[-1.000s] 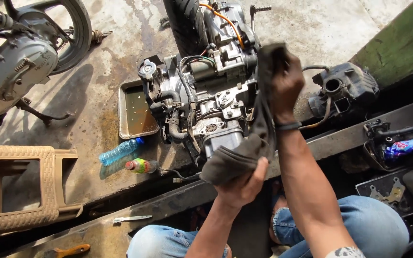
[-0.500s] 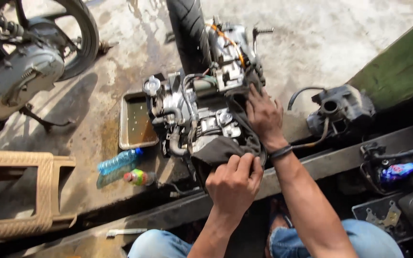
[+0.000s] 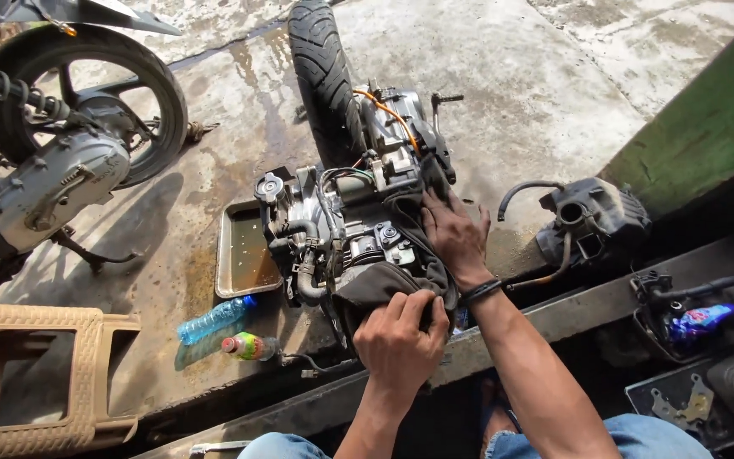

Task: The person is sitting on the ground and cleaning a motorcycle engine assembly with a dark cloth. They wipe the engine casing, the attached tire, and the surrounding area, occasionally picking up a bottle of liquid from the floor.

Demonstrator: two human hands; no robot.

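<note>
Head view showed the left hand [image 3: 401,333] gripping a dark rag [image 3: 401,276] tight, while the right hand [image 3: 454,235] pressed it open-fingered onto the engine [image 3: 341,229], so it stayed draped there.

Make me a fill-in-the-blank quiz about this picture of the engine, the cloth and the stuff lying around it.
1. Both hands press a dark ____ against the engine.
2. The metal tray left of the engine holds brownish ____.
3. On the ground below the tray lies a clear blue plastic ____.
4. The right hand has a dark ____ around its wrist.

Missing words: cloth; liquid; bottle; band.
</note>
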